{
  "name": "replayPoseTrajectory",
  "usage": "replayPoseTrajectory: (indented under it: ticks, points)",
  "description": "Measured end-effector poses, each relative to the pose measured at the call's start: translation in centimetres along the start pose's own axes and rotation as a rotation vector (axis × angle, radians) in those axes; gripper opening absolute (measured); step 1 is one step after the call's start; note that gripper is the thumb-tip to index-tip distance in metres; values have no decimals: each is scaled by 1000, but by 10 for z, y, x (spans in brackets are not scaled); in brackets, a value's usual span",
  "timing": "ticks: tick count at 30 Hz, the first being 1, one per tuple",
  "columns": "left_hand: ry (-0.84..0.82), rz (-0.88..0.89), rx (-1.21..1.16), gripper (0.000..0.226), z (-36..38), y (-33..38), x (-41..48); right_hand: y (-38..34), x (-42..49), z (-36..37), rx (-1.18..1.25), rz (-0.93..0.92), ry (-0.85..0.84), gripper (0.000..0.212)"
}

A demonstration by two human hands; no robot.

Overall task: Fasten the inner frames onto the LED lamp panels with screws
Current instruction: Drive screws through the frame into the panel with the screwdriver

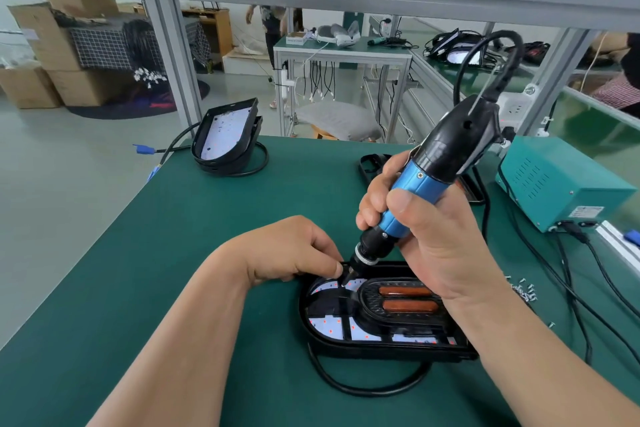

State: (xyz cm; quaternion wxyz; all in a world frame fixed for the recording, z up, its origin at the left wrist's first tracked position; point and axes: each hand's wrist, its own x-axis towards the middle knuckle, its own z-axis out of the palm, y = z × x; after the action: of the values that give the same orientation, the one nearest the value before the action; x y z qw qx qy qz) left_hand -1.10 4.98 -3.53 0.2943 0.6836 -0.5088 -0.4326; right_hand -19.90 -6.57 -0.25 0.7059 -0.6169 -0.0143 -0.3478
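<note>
Table [173, 253]: green mat under everything.
Box [561, 180]: teal, at the far right.
Spare panels [227, 135]: stacked at the far left edge.
Panel [346, 348]: lies near, LEDs up.
Frame [372, 291]: black, seated inside the panel.
Screwdriver [415, 184]: tilted, its bit on the panel's far side.
Right hand [433, 243]: fingers wrapped around the screwdriver.
Left hand [294, 250]: fingers curled, thumb beside the bit; cannot tell whether it pinches anything.
Screws [524, 291]: loose, right of the panel.

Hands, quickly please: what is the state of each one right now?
Left hand: fingers curled at the bit tip; what they pinch, if anything, cannot be told.
Right hand: grips the electric screwdriver.
</note>
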Motion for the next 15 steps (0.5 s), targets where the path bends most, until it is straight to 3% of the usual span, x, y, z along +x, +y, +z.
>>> replayPoseTrajectory:
  ticks: [4, 7, 11, 15]
  points:
    - [-10, 7, 18, 9, 0, 0, 1, 2, 1, -2, 15, -6, -12, 27]
    - [-19, 8, -3, 17, -1, -1, 1, 3, -3, -8, 41, -57, 57, 37]
    - [-32, -21, -45, 20, -2, -3, 2, -2, -4, -10, 164, -126, 162, 33]
    - [26, -94, -339, 19, -3, -2, 7, -5, -3, -12, 216, -146, 203, 31]
